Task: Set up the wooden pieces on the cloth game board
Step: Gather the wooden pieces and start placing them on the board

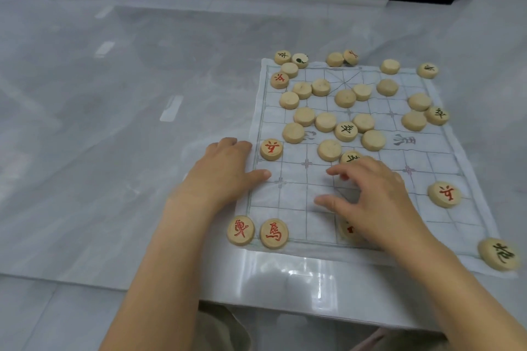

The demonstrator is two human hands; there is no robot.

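Right hand (373,196) hovers over the board (296,208), near middle, fingers spread and loose, gripping nothing I can see; left hand (225,171) rests on the board's left edge, thumb flat on the cloth, empty. Early stage: two red pieces (274,233) sit at the board's near-left corner, face-down pieces (325,122) lie jumbled on its far half. Half-hidden piece (349,229) lies under the right palm, contact unclear

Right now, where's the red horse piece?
In the head view, the red horse piece sits at the near left corner of the cloth board, just right of another red-marked piece, nearer than the left hand.
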